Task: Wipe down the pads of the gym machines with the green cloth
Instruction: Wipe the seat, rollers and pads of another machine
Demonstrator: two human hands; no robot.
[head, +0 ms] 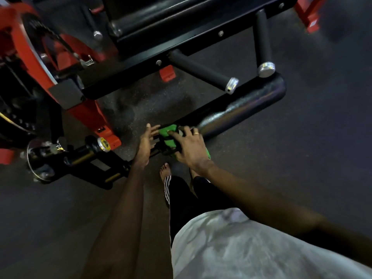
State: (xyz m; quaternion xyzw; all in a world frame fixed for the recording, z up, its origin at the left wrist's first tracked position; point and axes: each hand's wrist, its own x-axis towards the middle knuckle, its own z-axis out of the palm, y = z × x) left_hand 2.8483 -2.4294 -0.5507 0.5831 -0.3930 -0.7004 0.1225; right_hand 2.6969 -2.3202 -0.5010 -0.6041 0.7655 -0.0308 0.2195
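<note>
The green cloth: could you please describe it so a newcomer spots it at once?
Find the red-and-black machine, then its black roller pad near the floor. At the pad's near end, under the right hand, is the green cloth, the only green thing.

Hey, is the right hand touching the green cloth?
Touching. The head view shows the right hand gripping the green cloth, its thumb lying on the fabric, at the near end of the black roller pad.
</note>
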